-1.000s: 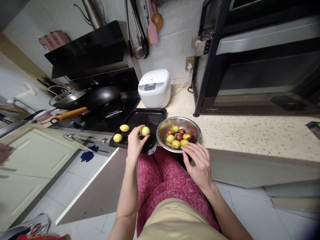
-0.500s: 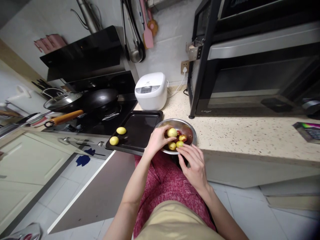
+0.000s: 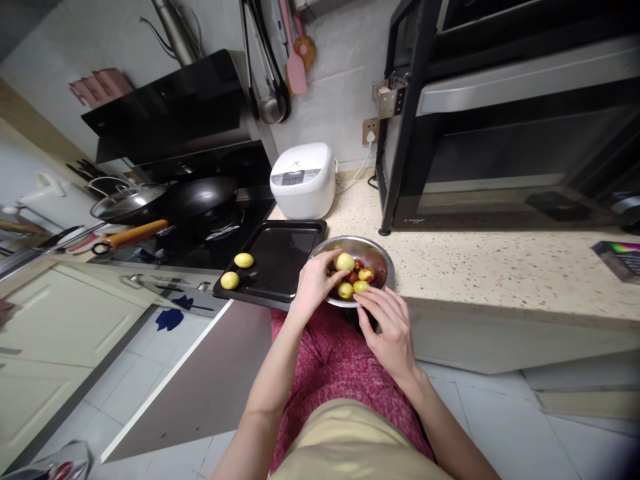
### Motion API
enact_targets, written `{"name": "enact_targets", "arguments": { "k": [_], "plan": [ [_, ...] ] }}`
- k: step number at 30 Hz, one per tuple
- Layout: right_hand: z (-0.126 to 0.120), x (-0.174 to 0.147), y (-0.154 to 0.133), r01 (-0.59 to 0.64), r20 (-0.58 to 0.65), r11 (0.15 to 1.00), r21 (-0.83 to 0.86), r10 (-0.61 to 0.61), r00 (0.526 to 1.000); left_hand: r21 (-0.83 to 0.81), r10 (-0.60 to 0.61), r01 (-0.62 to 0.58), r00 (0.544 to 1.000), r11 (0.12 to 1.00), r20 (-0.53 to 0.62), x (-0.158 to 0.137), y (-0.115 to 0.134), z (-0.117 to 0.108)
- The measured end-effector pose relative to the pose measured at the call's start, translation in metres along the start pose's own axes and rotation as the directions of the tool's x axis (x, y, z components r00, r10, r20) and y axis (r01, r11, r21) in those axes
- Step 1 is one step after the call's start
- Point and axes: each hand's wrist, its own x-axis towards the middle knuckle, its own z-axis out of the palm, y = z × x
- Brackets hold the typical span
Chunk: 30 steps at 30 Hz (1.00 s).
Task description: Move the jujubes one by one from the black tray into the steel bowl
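My left hand reaches over the steel bowl from the left. Its thumb and fingers are closed on a pale yellow-green jujube. At the bowl's near right rim is my right hand, with its fingers stretched out and its thumb apart. Its fingertips are close to a greenish jujube; whether they touch it I cannot tell. Several red and yellow jujubes lie in the bowl, among them a red-blotched jujube. Two yellow jujubes rest on the left part of the black baking tray.
Behind the tray stands a white rice cooker. On the left, a wok and a lidded pan sit on the stove; a wooden handle juts toward the front. A large oven stands on the speckled counter at right.
Both hands hold almost the same pose, the left still pinching the jujube above the bowl. The view has shifted very slightly.
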Motion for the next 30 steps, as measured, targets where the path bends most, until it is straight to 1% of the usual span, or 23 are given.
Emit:
{"name": "enact_targets", "arguments": {
  "k": [3,6,9,11,13,15,17,19,21,22,23,25,27,30],
  "plan": [
    [0.0,0.0,0.0,-0.004,-0.003,1.0,-0.001,0.004,1.0,-0.033,0.059,-0.061,0.997,0.998,-0.044,-0.006,-0.002,-0.002],
    [-0.001,-0.001,0.001,0.003,0.004,1.0,-0.002,-0.003,1.0,-0.04,0.107,-0.112,0.989,0.993,-0.103,-0.019,-0.004,-0.005],
    [-0.001,-0.003,0.004,0.015,0.003,1.0,-0.011,-0.015,1.0,-0.039,0.108,-0.116,0.981,0.993,-0.161,-0.039,-0.006,-0.01],
    [-0.001,-0.004,0.007,0.032,0.004,0.999,-0.017,-0.032,0.999,-0.028,0.085,-0.093,0.973,0.995,-0.213,-0.053,-0.009,-0.016],
    [-0.001,-0.005,0.01,0.051,0.01,0.999,-0.019,-0.051,0.999,0.009,0.044,-0.043,0.959,0.999,-0.279,-0.066,-0.017,-0.027],
    [-0.001,-0.005,0.012,0.067,0.008,0.998,-0.019,-0.066,0.998,0.065,-0.011,0.037,0.931,0.997,-0.365,-0.077,-0.03,-0.042],
    [0.0,-0.005,0.013,0.077,-0.002,0.997,-0.023,-0.077,0.997,0.125,-0.065,0.139,0.881,0.982,-0.468,-0.086,-0.047,-0.058],
    [0.001,-0.005,0.014,0.084,-0.01,0.996,-0.031,-0.085,0.996,0.179,-0.114,0.256,0.818,0.95,-0.564,-0.094,-0.066,-0.073],
    [0.002,-0.005,0.014,0.09,-0.016,0.995,-0.039,-0.091,0.996,0.218,-0.17,0.375,0.766,0.901,-0.62,-0.099,-0.086,-0.085],
    [0.002,-0.005,0.014,0.093,-0.015,0.995,-0.042,-0.093,0.996,0.233,-0.201,0.428,0.752,0.873,-0.628,-0.101,-0.094,-0.089],
    [0.002,-0.005,0.014,0.094,-0.013,0.995,-0.044,-0.095,0.995,0.249,-0.232,0.47,0.748,0.847,-0.622,-0.101,-0.102,-0.093],
    [0.002,-0.005,0.014,0.093,-0.007,0.995,-0.045,-0.093,0.996,0.285,-0.283,0.522,0.757,0.804,-0.589,-0.1,-0.115,-0.097],
    [0.003,-0.004,0.014,0.093,-0.006,0.994,-0.048,-0.093,0.996,0.319,-0.312,0.543,0.771,0.777,-0.555,-0.096,-0.123,-0.1],
    [0.002,-0.004,0.014,0.099,-0.013,0.993,-0.061,-0.1,0.995,0.365,-0.325,0.552,0.787,0.749,-0.524,-0.088,-0.131,-0.104]
  ]
}}
